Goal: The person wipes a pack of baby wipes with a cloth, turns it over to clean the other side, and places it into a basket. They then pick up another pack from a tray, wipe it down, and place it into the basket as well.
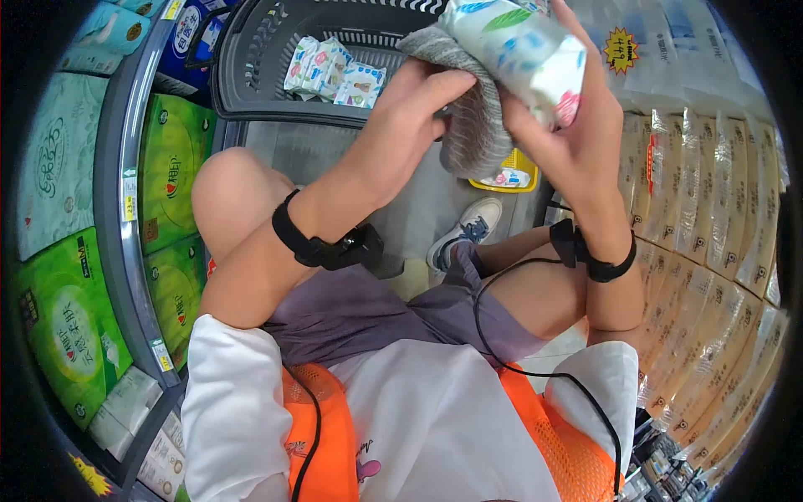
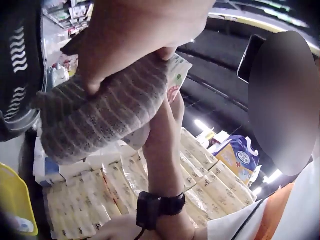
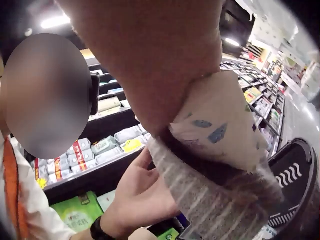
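Note:
My left hand (image 1: 400, 125) grips a grey striped cloth (image 1: 477, 138), its thumb lying along the top of the fabric. To the right of it, my right hand (image 1: 577, 142) holds a white soft pack (image 1: 519, 54) printed with green and blue leaves and a pink flower. The cloth lies against the near side of the pack, between the two hands. In the left wrist view the cloth (image 2: 105, 117) hangs as a thick fold and hides most of the pack. The pack (image 3: 215, 120) shows beneath my right palm in the right wrist view, with the cloth under it.
A dark grey shopping basket (image 1: 251, 63) with several small printed packs (image 1: 330, 71) stands ahead. Below the hands is a yellow basket (image 1: 525, 186) containing a pack. Green tissue packs (image 1: 177, 167) line the left shelf; plastic-wrapped tan bundles (image 1: 694, 197) are stacked at right.

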Demonstrator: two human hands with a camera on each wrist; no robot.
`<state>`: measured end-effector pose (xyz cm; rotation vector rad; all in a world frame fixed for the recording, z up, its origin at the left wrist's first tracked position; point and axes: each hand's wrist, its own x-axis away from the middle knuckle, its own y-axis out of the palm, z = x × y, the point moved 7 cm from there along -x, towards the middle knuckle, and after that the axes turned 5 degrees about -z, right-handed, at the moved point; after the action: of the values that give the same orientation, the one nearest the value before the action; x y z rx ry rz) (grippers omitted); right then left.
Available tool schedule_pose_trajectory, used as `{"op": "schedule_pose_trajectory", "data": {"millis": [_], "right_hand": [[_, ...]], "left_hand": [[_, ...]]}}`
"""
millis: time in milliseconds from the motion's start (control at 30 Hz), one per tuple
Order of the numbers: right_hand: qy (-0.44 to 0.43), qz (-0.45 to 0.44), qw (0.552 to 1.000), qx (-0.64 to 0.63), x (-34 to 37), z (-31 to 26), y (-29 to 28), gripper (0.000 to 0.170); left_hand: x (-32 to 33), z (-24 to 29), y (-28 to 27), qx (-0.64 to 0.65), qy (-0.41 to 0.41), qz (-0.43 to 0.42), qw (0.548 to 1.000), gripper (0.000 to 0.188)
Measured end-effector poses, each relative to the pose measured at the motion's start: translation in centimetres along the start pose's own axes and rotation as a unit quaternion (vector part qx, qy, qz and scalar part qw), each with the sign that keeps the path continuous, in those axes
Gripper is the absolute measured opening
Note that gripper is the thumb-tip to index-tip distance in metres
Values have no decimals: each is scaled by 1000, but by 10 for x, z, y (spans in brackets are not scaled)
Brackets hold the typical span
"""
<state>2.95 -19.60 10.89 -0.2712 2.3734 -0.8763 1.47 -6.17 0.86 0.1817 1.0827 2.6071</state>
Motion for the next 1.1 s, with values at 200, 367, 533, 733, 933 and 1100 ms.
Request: {"op": "schedule_pose_trajectory", "data": {"millis": [200,367,533,733,933,1100], "right_hand": [[-166,-52,970,172,-1,-22,-7,92],[-127,-128,975,130,5,-22,14,88],[-100,-131,985,-43,0,-17,10,88],[-86,-42,993,-72,-6,7,-38,18],[50,31,973,-224,-3,47,-52,8],[153,15,972,-178,-6,65,-38,36]], "left_hand": [[-2,9,11,224,-28,-61,972,46],[0,10,-5,186,-29,-25,982,36],[0,5,-10,137,-35,-6,990,37],[-2,8,-15,79,-34,-21,996,60],[0,17,-14,17,0,-29,999,59],[3,24,-16,14,-4,-27,1000,60]]}}
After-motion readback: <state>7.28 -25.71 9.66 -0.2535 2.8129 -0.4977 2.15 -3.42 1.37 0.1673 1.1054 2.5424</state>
